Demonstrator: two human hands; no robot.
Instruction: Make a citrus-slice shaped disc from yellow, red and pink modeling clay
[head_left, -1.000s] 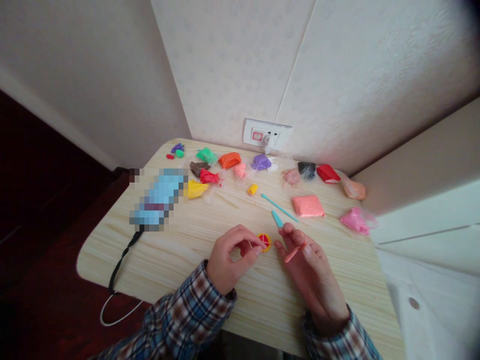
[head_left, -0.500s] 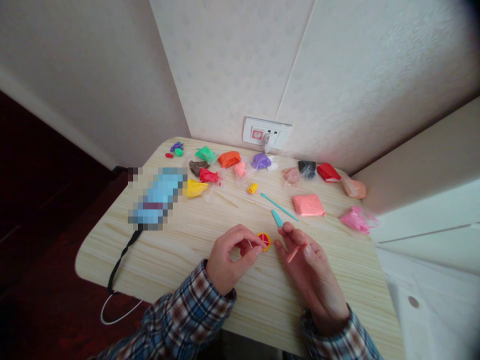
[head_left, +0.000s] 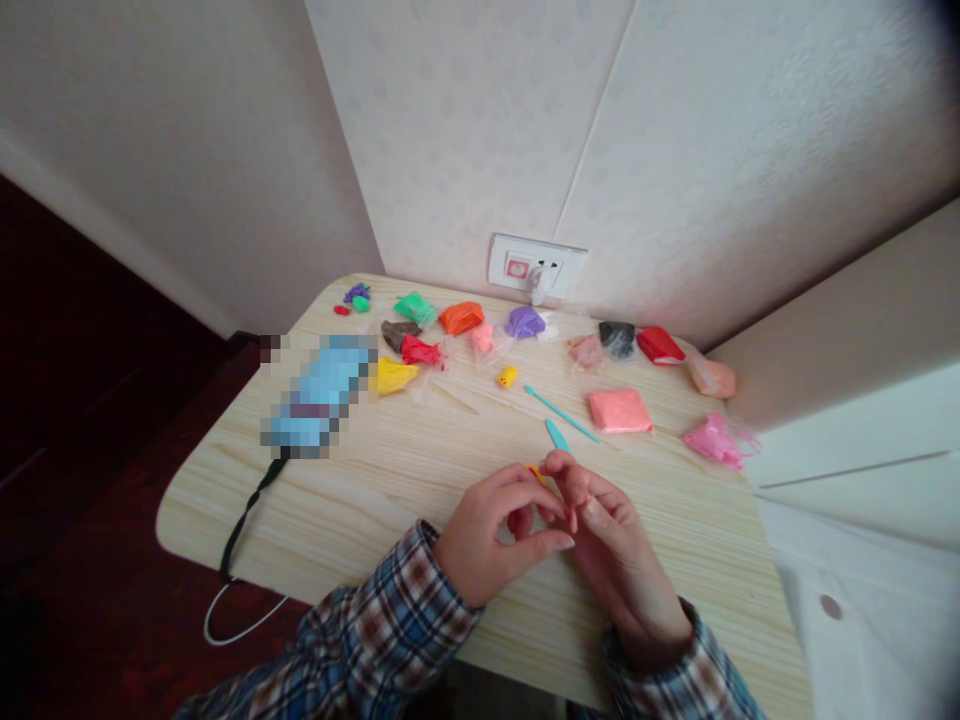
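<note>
My left hand is curled, its thumb and fingertips closing around the lower end of a thin strip of coral modelling clay. The upper end of that strip is pinched between thumb and forefinger of my right hand. Both hands meet just above the table, hiding most of the strip. Behind the fingers, a round yellow and red clay disc shows only its edge. Beyond my right fingertips lies a turquoise modelling knife, its near end covered by the hand.
A turquoise stick tool, a small yellow clay piece and a coral clay packet lie farther back. Several coloured clay bags line the wall, including a purple one. At left is a blurred blue device with a black cable.
My left hand has moved right, away from the disc, to the coral strip by my right hand. The disc is now mostly covered. My right hand's fingers have shifted slightly around the strip.
</note>
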